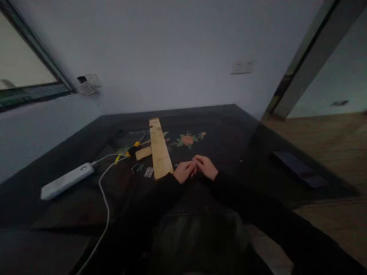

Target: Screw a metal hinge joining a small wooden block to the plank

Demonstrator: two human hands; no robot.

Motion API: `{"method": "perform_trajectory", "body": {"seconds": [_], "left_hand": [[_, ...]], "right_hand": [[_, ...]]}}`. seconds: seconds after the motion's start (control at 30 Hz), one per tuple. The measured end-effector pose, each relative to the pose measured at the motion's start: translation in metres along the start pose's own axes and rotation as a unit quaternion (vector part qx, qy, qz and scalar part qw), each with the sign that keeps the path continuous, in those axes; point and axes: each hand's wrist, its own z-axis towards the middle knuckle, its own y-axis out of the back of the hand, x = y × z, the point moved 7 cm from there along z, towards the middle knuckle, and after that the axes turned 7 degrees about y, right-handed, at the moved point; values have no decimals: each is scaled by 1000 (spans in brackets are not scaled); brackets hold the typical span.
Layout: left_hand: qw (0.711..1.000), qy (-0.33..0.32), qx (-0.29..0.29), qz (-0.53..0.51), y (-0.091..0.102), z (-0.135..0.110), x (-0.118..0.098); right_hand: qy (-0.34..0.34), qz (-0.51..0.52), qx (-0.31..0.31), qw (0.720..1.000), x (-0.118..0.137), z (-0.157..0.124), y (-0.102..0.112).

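The long wooden plank [159, 149] lies on the dark table [229, 130], its near end just beside the left hand [183, 171], at 9 o'clock from it, and its far end pointing to 12 o'clock. The left hand and the right hand [207, 167] meet at the fingertips. The fingers of both are bent and drawn together, but I cannot tell if something small is pinched between them.

From the hands, at 9 o'clock beyond the plank, lie small metal hinges [148, 172]. At 10 o'clock are a short wood piece [143, 153] touching the plank and a yellow-black screwdriver [134, 148]. Further toward 9 o'clock is a white power strip [67, 180] with its cable [103, 194]. A painted flower [187, 139] is at 12 o'clock.
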Motion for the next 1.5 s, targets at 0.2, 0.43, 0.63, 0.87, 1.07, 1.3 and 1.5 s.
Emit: {"method": "perform_trajectory", "body": {"seconds": [0.2,0.43,0.63,0.87,1.07,1.3,1.5], "left_hand": [[1000,7,-4,14,1,-1,2],[1000,-4,-7,19,3,-3,-3],[998,-22,-4,-56,13,-9,-16],[972,-13,0,-237,61,-12,-22],[877,37,-319,-359,173,-30,34],[781,149,-401,-455,186,-44,59],[796,217,-316,-469,169,-41,59]], "right_hand": [[-2,-1,-1,1000,0,-1,0],[-5,-5,4,1000,1,0,1],[-10,-12,13,1000,8,-1,1],[-29,-26,17,999,7,-3,2],[-24,-5,-19,1000,16,9,5],[-98,152,-64,981,20,57,-31],[-130,186,-60,972,6,92,-75]]}}
